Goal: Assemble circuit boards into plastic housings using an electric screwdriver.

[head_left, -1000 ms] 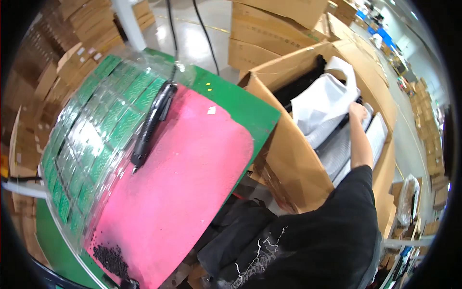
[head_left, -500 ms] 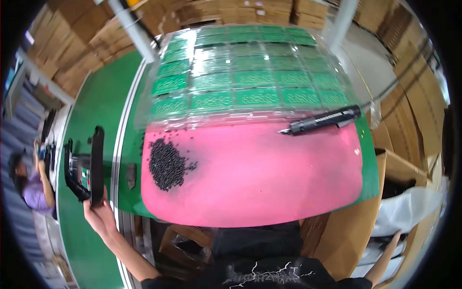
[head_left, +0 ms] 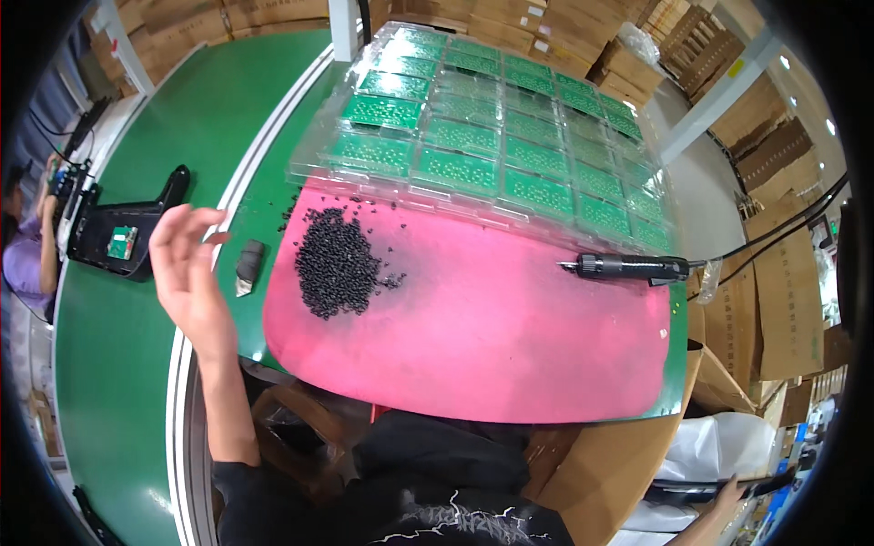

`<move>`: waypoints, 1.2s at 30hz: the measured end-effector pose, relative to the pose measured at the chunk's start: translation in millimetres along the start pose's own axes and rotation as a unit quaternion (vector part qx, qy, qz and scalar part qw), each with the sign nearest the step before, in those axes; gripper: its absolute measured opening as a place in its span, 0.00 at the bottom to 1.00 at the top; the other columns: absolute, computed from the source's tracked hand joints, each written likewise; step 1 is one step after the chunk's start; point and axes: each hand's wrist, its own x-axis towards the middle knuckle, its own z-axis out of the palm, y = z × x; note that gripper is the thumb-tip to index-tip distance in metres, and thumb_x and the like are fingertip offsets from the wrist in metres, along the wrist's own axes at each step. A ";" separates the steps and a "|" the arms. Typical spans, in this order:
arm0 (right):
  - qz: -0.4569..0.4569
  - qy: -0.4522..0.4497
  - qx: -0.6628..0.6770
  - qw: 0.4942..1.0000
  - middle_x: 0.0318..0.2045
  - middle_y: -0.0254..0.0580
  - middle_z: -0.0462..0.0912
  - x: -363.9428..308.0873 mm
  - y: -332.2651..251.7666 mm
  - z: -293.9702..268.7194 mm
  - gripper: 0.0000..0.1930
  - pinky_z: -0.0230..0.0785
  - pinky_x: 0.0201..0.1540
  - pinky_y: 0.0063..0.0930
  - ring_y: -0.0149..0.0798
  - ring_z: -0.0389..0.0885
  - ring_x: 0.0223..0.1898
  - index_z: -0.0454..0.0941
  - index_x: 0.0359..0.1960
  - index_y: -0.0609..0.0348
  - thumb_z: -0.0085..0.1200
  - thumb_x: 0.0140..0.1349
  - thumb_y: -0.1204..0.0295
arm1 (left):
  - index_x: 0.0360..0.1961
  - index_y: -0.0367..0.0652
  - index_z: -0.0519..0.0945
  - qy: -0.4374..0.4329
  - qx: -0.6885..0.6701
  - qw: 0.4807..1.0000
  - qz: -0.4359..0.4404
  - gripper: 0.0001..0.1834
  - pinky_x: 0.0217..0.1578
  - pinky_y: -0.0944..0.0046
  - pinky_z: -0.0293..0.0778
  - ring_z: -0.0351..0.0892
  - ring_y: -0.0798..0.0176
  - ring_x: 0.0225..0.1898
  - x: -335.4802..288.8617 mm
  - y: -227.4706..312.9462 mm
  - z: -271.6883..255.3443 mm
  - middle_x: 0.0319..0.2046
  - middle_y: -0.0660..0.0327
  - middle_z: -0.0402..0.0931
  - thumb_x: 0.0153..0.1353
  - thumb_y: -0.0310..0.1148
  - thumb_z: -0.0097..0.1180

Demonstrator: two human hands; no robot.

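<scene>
My left hand (head_left: 187,264) is raised over the left side of the bench, with its fingers loosely bent, apart and holding nothing. Just beyond it, a black plastic housing (head_left: 91,238) lies on the green surface with a small green circuit board (head_left: 122,243) inside. At the lower right my right hand (head_left: 726,500) closes on a long black plastic part (head_left: 765,485) beside white wrapping (head_left: 719,446); its fingertips are hard to see. A pile of small black screws (head_left: 337,266) rests on the pink mat (head_left: 492,337). A black electric screwdriver (head_left: 633,267) lies at the mat's right.
Clear plastic trays of green circuit boards (head_left: 460,136) stand behind the mat. A small dark grey block-like tool (head_left: 248,266) sits left of the screws. Cardboard boxes (head_left: 628,482) flank the right side. A co-worker in a purple top (head_left: 27,259) works at far left.
The black housing has left my left hand and now lies on the green surface. My right hand has come onto a black part at the lower right. The view has turned.
</scene>
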 end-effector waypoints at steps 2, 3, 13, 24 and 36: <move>-0.129 0.042 -0.240 0.961 0.60 0.69 0.70 3.6 -100.0 -31.7 0.33 0.62 0.63 0.37 0.54 0.71 0.61 0.61 0.65 0.76 0.52 0.69 0.60 | 0.47 0.32 0.72 -0.153 -0.052 0.972 0.170 0.14 0.45 0.57 0.76 0.81 0.53 0.42 -7.9 24.6 45.8 0.37 0.50 0.79 0.57 0.18 0.49; -0.147 0.054 -0.269 0.950 0.59 0.70 0.71 -12.6 -165.3 -23.6 0.32 0.63 0.62 0.36 0.53 0.73 0.59 0.62 0.64 0.76 0.52 0.70 0.60 | 0.37 0.31 0.76 -0.207 -0.052 0.940 0.268 0.11 0.39 0.53 0.78 0.81 0.50 0.35 -9.7 45.7 59.8 0.29 0.53 0.79 0.52 0.17 0.48; -0.570 -0.312 -0.114 0.752 0.27 0.49 0.71 -228.9 -448.6 71.8 0.07 0.68 0.28 0.44 0.56 0.74 0.27 0.72 0.31 0.61 0.58 0.53 0.79 | 0.23 0.39 0.72 -0.270 -0.053 0.858 0.434 0.03 0.23 0.58 0.76 0.79 0.54 0.25 -30.8 81.0 -75.7 0.26 0.52 0.79 0.51 0.20 0.49; -0.747 -0.423 0.023 0.512 0.23 0.36 0.72 -299.5 -552.3 136.2 0.08 0.71 0.23 0.32 0.38 0.78 0.26 0.77 0.31 0.53 0.60 0.52 0.68 | 0.30 0.33 0.76 -0.225 -0.096 0.860 0.448 0.02 0.25 0.61 0.80 0.82 0.56 0.28 -18.1 119.0 34.4 0.31 0.47 0.80 0.60 0.19 0.52; -0.672 -0.351 0.240 0.607 0.48 0.48 0.77 -398.4 -775.4 284.6 0.29 0.67 0.56 0.41 0.48 0.73 0.53 0.68 0.58 0.58 0.64 0.54 0.68 | 0.37 0.37 0.77 -0.447 0.168 0.863 0.164 0.08 0.39 0.50 0.78 0.78 0.48 0.39 -42.3 -38.5 179.7 0.36 0.52 0.76 0.56 0.28 0.57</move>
